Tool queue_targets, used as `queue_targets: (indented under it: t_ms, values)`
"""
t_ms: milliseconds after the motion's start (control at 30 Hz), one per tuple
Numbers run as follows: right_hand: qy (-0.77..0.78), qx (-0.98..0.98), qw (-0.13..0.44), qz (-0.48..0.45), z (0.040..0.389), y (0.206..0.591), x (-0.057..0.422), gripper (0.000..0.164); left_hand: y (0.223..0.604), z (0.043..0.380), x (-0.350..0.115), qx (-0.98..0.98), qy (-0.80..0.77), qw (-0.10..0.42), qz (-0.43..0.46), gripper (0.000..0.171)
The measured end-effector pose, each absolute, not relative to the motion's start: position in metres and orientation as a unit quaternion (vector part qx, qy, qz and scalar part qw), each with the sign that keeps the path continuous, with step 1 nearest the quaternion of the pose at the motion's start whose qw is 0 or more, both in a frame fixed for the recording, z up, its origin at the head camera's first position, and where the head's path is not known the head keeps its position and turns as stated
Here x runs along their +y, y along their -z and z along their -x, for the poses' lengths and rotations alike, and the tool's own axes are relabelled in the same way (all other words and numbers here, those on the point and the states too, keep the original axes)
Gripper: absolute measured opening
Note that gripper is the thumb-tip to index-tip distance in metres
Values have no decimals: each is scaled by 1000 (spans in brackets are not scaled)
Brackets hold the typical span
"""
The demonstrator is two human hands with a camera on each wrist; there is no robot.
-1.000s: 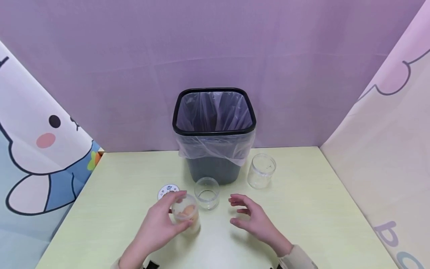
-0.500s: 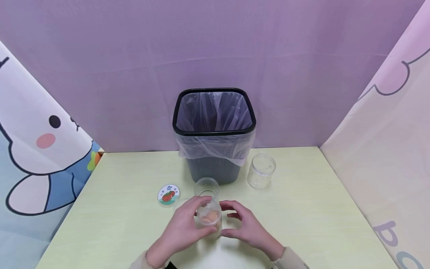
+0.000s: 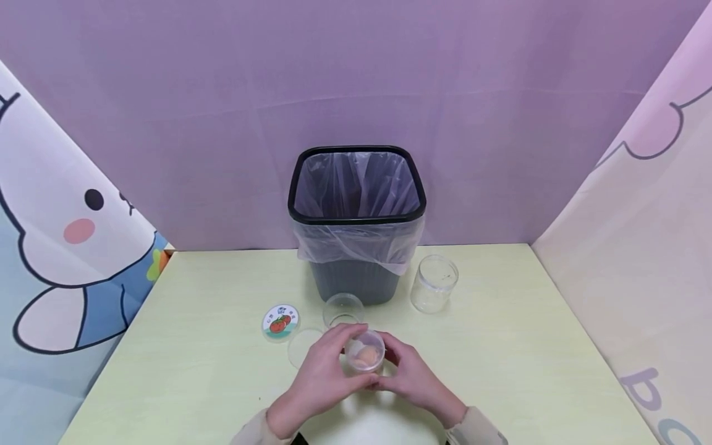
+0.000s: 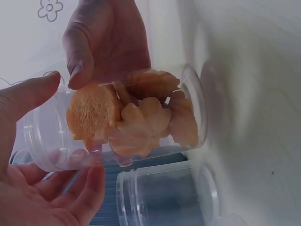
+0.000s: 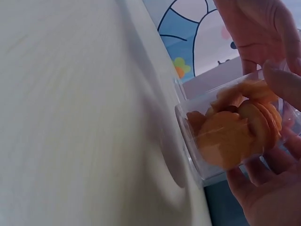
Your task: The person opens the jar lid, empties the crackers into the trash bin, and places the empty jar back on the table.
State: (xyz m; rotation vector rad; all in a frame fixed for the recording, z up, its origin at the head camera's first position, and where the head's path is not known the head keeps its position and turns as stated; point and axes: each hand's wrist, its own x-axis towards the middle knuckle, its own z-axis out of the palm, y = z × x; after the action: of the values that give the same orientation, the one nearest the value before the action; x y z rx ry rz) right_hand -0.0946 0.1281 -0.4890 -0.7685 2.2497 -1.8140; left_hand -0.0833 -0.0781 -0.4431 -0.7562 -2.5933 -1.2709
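Observation:
Between both hands is a clear plastic jar [image 3: 365, 351] with orange flower-shaped cookies [image 4: 141, 125] in its lower part. My left hand [image 3: 327, 369] grips it from the left side, thumb in front and fingers behind. From the right, my right hand [image 3: 414, 378] holds the same jar with thumb and fingers around its wall. In the right wrist view the cookies [image 5: 225, 136] show through the side near the jar's base. The base is close over the tabletop; whether it touches, I cannot tell. No lid is seen on the jar's mouth.
Behind the hands stands another clear jar [image 3: 343, 308], partly hidden. A round lid with a tomato picture [image 3: 280, 322] and a clear disc [image 3: 303, 347] lie to the left. A third jar [image 3: 434, 285] stands right of the lined trash bin [image 3: 356, 279] at the back.
My left hand has carried the jar of cookies to the right, uncovering the picture lid and the clear disc. My right hand, apart before, now holds the jar as well.

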Motion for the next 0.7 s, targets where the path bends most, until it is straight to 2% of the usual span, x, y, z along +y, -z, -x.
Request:
queue_targets:
  t_ms: [300,567,700]
  values:
    - [619,722,115,286,101,495,135,68,447,86,-81,-845,462,40,266,73]
    - [621,701,136,323,105,502,142,65,451,92,-90,-807,483,-4,341,71]
    - [625,701,139,313,104,503,142,67,453,96,-91,-798,479,-6,365,71]
